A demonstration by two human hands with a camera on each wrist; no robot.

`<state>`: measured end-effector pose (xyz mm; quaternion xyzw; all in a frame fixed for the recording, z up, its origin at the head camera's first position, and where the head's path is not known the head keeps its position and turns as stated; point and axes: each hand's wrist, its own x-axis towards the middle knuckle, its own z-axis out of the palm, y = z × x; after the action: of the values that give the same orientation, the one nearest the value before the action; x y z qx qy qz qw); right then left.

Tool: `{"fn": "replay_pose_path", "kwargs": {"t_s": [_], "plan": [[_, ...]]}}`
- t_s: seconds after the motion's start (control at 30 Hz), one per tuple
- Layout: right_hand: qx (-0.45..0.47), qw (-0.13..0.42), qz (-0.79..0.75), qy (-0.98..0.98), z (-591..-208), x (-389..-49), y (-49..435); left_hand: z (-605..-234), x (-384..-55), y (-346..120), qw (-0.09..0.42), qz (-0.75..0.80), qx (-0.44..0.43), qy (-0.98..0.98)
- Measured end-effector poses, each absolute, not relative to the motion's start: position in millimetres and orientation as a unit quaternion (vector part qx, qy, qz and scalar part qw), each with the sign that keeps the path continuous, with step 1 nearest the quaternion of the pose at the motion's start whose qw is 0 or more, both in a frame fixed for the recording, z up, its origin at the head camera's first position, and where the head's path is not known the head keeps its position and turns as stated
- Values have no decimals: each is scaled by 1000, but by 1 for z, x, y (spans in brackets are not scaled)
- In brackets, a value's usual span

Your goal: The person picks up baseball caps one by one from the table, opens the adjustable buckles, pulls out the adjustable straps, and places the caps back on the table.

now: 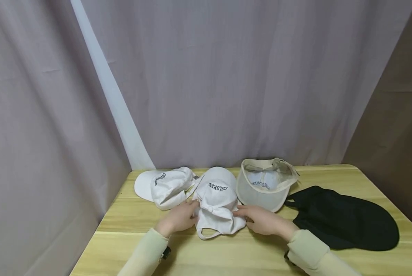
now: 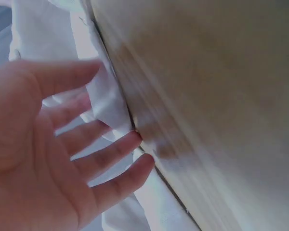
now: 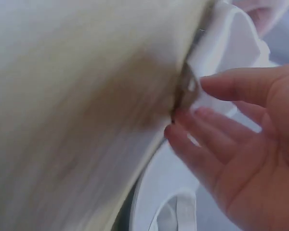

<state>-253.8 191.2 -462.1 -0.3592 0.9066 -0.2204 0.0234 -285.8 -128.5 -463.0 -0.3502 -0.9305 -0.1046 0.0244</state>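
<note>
A white baseball cap [image 1: 214,195] with dark lettering lies in the middle of the wooden table, its brim facing away and its strap opening toward me. At its left side is my left hand [image 1: 180,217], fingertips right at the fabric. The left wrist view shows this hand [image 2: 62,144] with its fingers spread and lightly bent beside the white cloth [image 2: 108,98]. My right hand [image 1: 261,219] reaches the cap's right side. In the right wrist view, that hand's thumb and fingers [image 3: 209,139] stand apart around the cap's lower edge.
Another white lettered cap [image 1: 171,188] lies close on the left, brim pointing left. To the right, a beige cap [image 1: 266,195] rests upturned, its inside showing. A black cap [image 1: 347,222] lies farther right on the table [image 1: 123,226]. Grey curtains [image 1: 206,84] hang behind.
</note>
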Motion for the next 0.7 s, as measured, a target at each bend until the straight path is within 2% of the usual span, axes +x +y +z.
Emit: {"fn": "replay_pose_path", "kwargs": {"t_s": [0.2, 0.27, 0.33, 0.47, 0.57, 0.7], "plan": [[-279, -48, -264, 922, -455, -244, 230, -462, -268, -128, 112, -151, -337, -922], [-243, -31, -254, 936, -457, -242, 243, -462, -261, -126, 121, -153, -336, -921], [-217, 10, -240, 946, -460, -240, 254, -463, -256, -123, 122, -150, -339, -921], [-204, 78, -228, 949, -468, -235, 266, -464, -245, -118, 118, -142, -332, -925], [-211, 84, -229, 947, -472, -233, 268, -464, -239, -116, 129, -143, -319, -928], [-207, 61, -226, 950, -469, -235, 269, -462, -236, -114, 145, -151, -314, -926]]}}
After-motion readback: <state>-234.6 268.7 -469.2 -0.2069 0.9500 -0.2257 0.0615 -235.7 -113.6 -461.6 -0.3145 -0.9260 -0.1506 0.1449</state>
